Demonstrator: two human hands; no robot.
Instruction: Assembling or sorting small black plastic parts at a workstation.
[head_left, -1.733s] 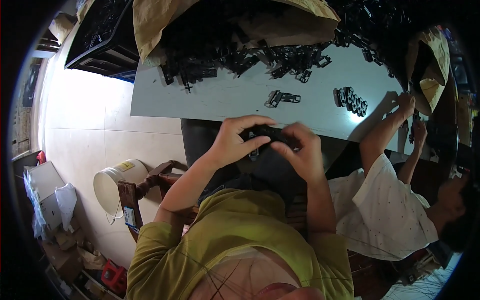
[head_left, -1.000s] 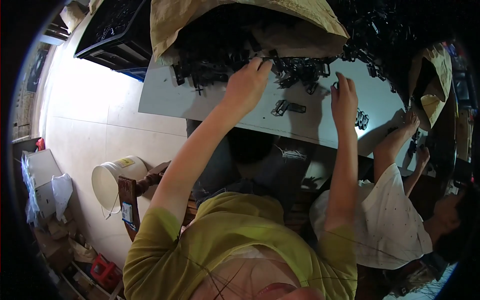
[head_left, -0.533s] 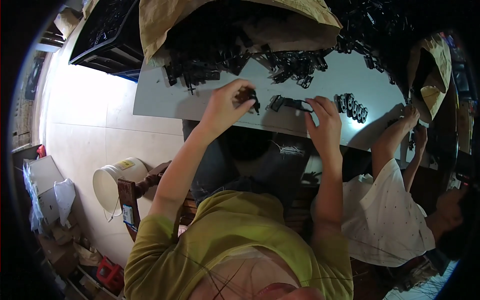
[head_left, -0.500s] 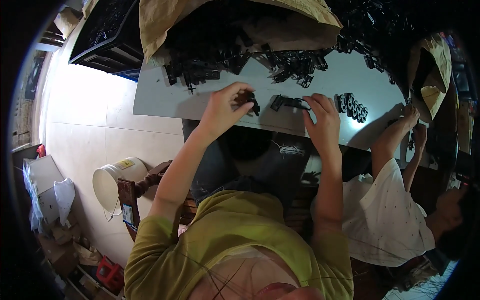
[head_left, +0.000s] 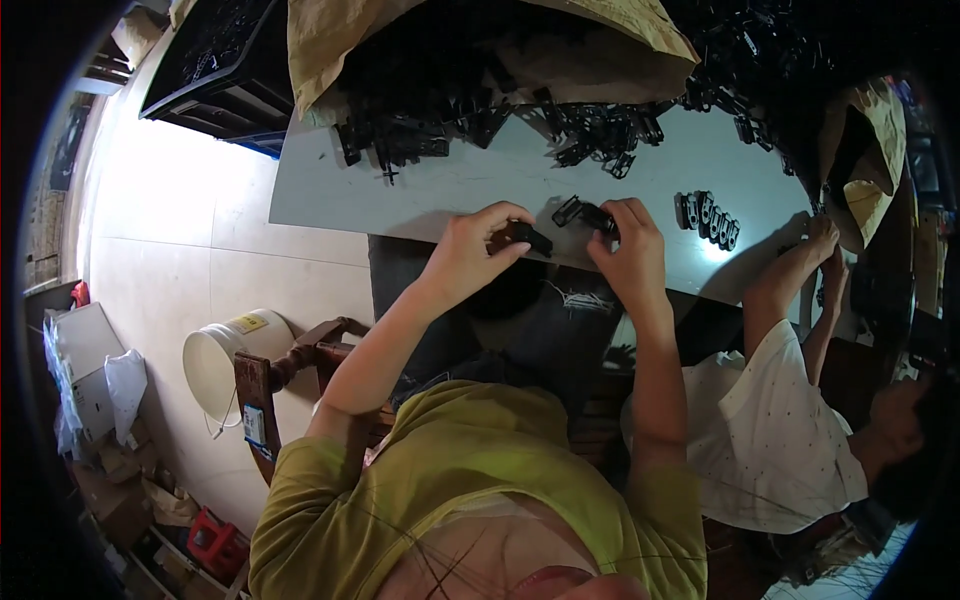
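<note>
My left hand [head_left: 478, 250] is closed on a small dark plastic part [head_left: 524, 238] at the table's near edge. Its exact kind is too dark to make out. In my right hand [head_left: 632, 250] is a black plastic frame piece [head_left: 582, 212], tilted and gripped by its right end between fingers and thumb. The two pieces are close but apart. To the right of my right hand, several black oblong parts with pale oval middles [head_left: 712, 218] lie side by side in a neat row on the white table [head_left: 440, 195].
An open brown paper bag [head_left: 330, 50] stands at the back, black parts [head_left: 600, 135] spilling before it. A black crate [head_left: 215, 85] is at far left, a white bucket [head_left: 215, 365] on the floor. At right, a co-worker's hands [head_left: 825, 240] are near another paper bag [head_left: 870, 140].
My left hand has moved right and nearer to me with its dark part. My right hand has shifted slightly left and closed further over the frame piece, which is now tilted.
</note>
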